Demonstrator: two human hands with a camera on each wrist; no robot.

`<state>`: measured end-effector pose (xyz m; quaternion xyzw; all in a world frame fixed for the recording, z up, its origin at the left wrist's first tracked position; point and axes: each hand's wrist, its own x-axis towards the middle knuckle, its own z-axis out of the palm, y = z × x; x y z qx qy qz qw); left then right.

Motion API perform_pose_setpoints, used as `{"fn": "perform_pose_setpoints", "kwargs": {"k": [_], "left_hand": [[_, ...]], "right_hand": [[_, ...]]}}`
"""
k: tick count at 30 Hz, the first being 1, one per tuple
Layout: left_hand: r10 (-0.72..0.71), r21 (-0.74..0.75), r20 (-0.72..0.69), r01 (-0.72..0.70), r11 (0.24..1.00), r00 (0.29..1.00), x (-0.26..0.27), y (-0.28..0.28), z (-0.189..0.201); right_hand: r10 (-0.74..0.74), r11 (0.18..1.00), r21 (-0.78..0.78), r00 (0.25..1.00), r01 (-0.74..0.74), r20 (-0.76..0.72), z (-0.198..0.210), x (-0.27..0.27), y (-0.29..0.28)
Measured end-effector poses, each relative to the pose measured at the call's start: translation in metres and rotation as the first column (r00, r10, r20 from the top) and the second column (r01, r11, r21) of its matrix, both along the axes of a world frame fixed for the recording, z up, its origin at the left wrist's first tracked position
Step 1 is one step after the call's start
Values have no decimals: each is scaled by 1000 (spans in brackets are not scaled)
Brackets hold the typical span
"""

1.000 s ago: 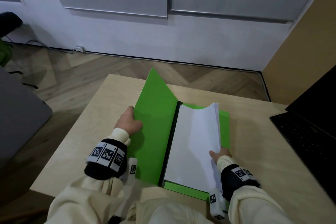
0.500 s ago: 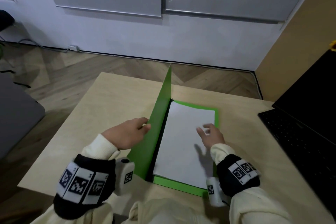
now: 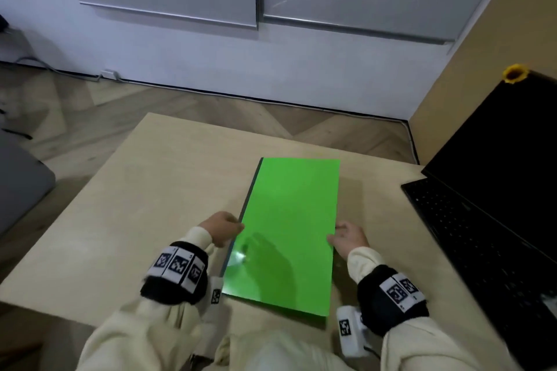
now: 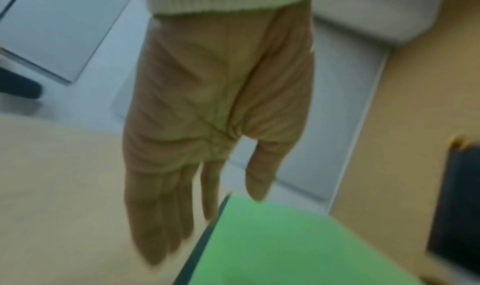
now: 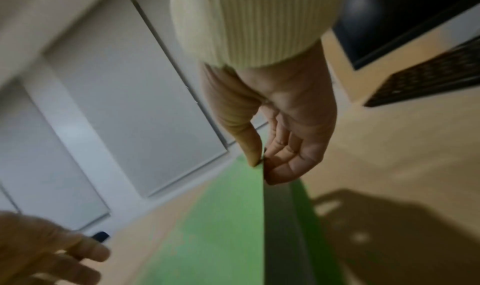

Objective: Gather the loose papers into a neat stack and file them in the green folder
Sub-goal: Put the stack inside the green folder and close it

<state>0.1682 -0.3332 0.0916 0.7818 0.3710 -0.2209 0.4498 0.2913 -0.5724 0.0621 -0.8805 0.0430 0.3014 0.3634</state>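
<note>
The green folder (image 3: 289,232) lies closed on the light wooden table (image 3: 150,205), spine to the left. The papers are hidden inside; in the right wrist view a grey band (image 5: 278,228) shows between the two covers. My left hand (image 3: 221,227) is beside the spine near the front, its fingers (image 4: 168,207) straight and holding nothing. My right hand (image 3: 348,238) is at the folder's right edge. There the thumb lies on top of the cover (image 5: 221,228) and the curled fingers (image 5: 285,166) sit under its edge, pinching it.
An open black laptop (image 3: 497,220) stands on the right side of the table, close to my right arm. Bare tabletop lies left of the folder and behind it. Beyond the table's far edge are wood floor and a white wall.
The front cover, upright half a second ago, has swung down onto the papers and the folder is closed. My right hand left the paper for the right edge; my left hand moved to the spine.
</note>
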Motion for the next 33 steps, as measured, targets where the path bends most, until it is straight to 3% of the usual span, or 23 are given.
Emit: {"fn": "perform_pose_setpoints", "kwargs": {"k": [3,9,15,23,33], "left_hand": [[78,101,-39,-74,992,996,-4,3,-43],[169,47,24,-170,984,985,5,-12,-73],[238,10,32,-238,971,971,8,2,-78],[325,-9,57,-325,946,944,11,66,-70],[309,-49,28,-308,950,951,19,105,-75]], "right_hand": [[-99,994,-60,991,94,-88,-36,-2,-21],[-6,963,-265,982,-44,-187,-36,-14,-13],[-12,967,-252,979,-41,-204,-29,-18,22],[29,999,-37,967,-39,-254,-33,-9,77],[-7,1000,-29,979,1,-205,-28,-13,102]]}}
